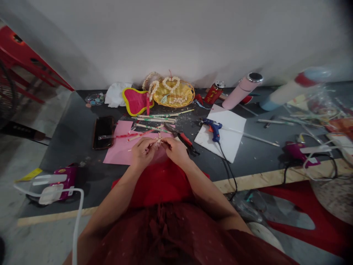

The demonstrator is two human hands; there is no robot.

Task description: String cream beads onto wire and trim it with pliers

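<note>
My left hand (143,151) and my right hand (175,149) meet over a sheet of pink paper (117,156). Between their fingertips is a small, pale, spiky ornament (159,140) that seems built of short wooden bits; its finer shape is too small to make out. Both hands are closed, with the fingers pinching it from either side. Beside my right hand lie cutting pliers (186,140) with red and black handles. Just beyond the hands, several wrapped chopsticks (157,119) lie on the table among pale crumbs.
To the right, a blue glue gun (213,129) rests on a white board (233,147), its cord running off the table's front edge. A phone (103,132) lies left. Behind stand a wicker basket (187,97) with heart-shaped wreaths, a red can (213,94) and a pink flask (241,92).
</note>
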